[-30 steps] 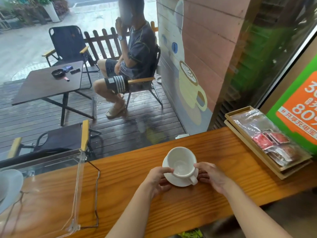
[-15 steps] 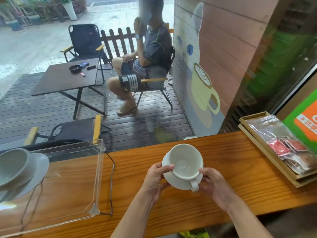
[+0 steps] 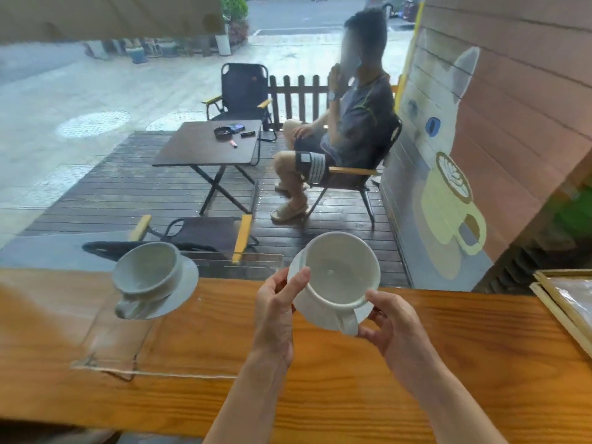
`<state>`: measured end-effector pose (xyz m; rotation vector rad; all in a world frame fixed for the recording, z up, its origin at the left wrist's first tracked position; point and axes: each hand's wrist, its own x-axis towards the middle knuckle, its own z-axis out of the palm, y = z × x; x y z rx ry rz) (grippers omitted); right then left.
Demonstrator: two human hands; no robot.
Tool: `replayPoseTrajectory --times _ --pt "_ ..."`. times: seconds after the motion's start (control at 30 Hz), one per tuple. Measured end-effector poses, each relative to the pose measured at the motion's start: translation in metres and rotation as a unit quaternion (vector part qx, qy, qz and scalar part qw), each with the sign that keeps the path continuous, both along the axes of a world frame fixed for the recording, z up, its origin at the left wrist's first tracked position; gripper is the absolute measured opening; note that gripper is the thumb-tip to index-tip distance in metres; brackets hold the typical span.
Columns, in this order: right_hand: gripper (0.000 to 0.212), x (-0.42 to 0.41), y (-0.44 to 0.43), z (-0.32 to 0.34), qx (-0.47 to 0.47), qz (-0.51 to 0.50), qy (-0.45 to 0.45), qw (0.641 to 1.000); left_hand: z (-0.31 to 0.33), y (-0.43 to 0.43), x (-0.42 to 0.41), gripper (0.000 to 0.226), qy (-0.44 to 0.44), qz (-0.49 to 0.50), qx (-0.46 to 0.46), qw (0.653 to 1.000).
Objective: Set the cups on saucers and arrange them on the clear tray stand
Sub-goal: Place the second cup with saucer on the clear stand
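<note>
A white cup [image 3: 339, 274] sits on a white saucer [image 3: 296, 274], both lifted above the wooden counter [image 3: 448, 363] with the handle toward me. My left hand [image 3: 277, 310] grips the saucer's left rim. My right hand [image 3: 392, 328] holds its right rim next to the handle. To the left, a second white cup [image 3: 145, 272] on its saucer [image 3: 184, 285] rests on the clear tray stand [image 3: 105, 363], whose transparent walls are hard to make out.
A wooden box [image 3: 563, 302] with plastic-wrapped packets sits at the counter's right end. Beyond the window are a deck, folding chairs, a dark table [image 3: 208, 145] and a seated person [image 3: 339, 129].
Both hands have lifted the cup and saucer off the counter and carried them up. The view has swung left, bringing the tray stand and the second cup closer to centre.
</note>
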<state>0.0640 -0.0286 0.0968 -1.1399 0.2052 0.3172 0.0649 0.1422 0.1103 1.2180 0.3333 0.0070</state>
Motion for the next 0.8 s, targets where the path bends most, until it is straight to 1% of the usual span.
replayPoseTrajectory --times 0.07,0.13,0.2,0.27,0.33,0.37,0.5,0.57,0.7,0.73,0.8 --pt "0.081 0.001 0.024 0.004 -0.010 0.010 0.002 1.000 0.003 0.020 -0.004 0.059 -0.004 0.037 0.002 0.999" --pt "0.087 0.001 0.048 0.006 -0.019 0.025 0.010 0.999 0.003 0.038 -0.007 0.048 -0.002 0.079 0.011 0.997" --pt "0.086 0.000 0.070 0.005 -0.022 0.031 0.028 0.999 0.003 0.054 -0.009 0.040 0.013 0.118 0.017 0.993" --pt "0.076 -0.001 0.090 0.002 -0.028 0.039 0.049 0.998 0.000 0.070 -0.012 0.041 0.031 0.140 0.021 0.989" --pt "0.061 -0.001 0.107 -0.001 -0.032 0.051 0.062 0.996 -0.002 0.085 -0.013 0.027 0.040 0.146 0.030 0.988" --pt "0.058 -0.001 0.114 -0.002 -0.033 0.055 0.066 0.996 -0.003 0.092 -0.013 0.022 0.044 0.149 0.037 0.987" --pt "0.056 -0.003 0.141 -0.003 -0.052 0.067 0.098 0.992 -0.006 0.121 -0.009 0.016 0.068 0.161 0.041 0.984" --pt "0.053 -0.003 0.152 -0.003 -0.057 0.069 0.114 0.989 -0.007 0.131 -0.006 0.024 0.080 0.148 0.042 0.985" --pt "0.029 -0.003 0.167 0.000 -0.062 0.047 0.128 0.989 -0.013 0.144 -0.001 0.034 0.097 0.139 0.050 0.984" --pt "0.031 -0.002 0.169 -0.001 -0.065 0.045 0.131 0.988 -0.015 0.146 0.000 0.037 0.101 0.134 0.053 0.984" --pt "0.045 -0.002 0.172 -0.003 -0.077 0.043 0.141 0.986 -0.018 0.149 0.003 0.041 0.111 0.125 0.058 0.984"
